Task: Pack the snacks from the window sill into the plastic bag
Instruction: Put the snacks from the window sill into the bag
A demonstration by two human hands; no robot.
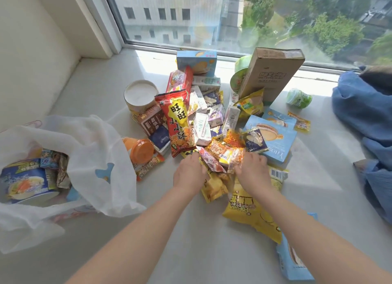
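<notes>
A heap of snacks lies on the white window sill (95,88): a red crisp bag (177,122), small milk cartons (201,129), blue cake boxes (273,137) and a yellow popcorn bag (248,207). My left hand (188,173) and my right hand (252,169) reach into the near edge of the heap from both sides. Between them they gather several small wrapped packets, among them an orange peanut packet (227,152). The white plastic bag (93,156) lies open at the left, with a blue noodle bowl (23,184) and small packets inside.
A brown cardboard box (271,73) leans by the window pane at the back. A round tub (141,97), an orange-capped bottle (140,150) and a green cup (299,98) lie around the heap. Blue denim cloth (364,110) covers the right side. Another blue box (294,260) sits near my right forearm.
</notes>
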